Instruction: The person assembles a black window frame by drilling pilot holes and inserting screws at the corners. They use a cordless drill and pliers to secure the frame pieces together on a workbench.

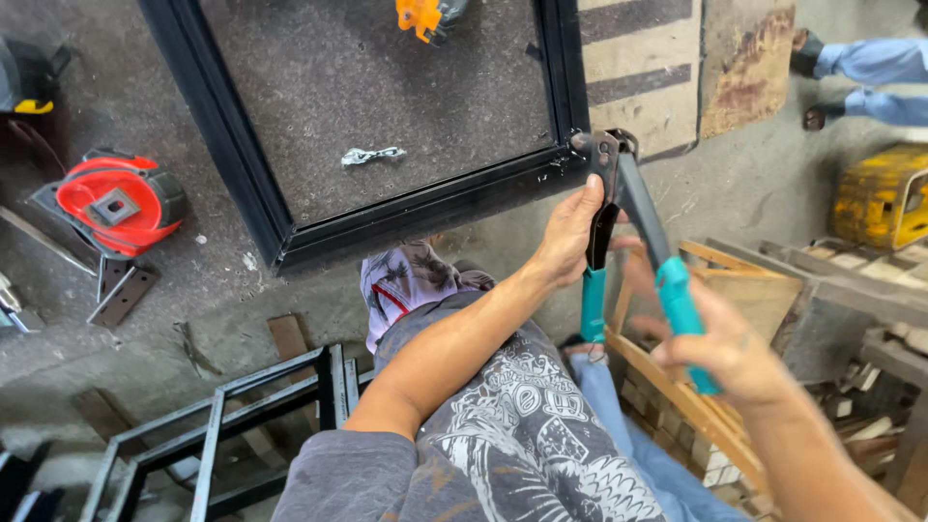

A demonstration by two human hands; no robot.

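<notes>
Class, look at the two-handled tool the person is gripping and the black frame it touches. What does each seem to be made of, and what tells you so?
Tool: dark grey metal arms, seemingly steel, with teal handle grips that look like rubber or plastic. Black frame: probably painted metal, judging by its straight, ridged bars and faint sheen.

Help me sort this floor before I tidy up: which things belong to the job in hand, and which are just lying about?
In use:
- hand riveter with teal grips
- left hand and right hand, one on each handle
- black metal frame, at the riveter's head

Lying about:
- red angle grinder
- orange tool
- crumpled scrap
- black ladder-like frame
- yellow box
</notes>
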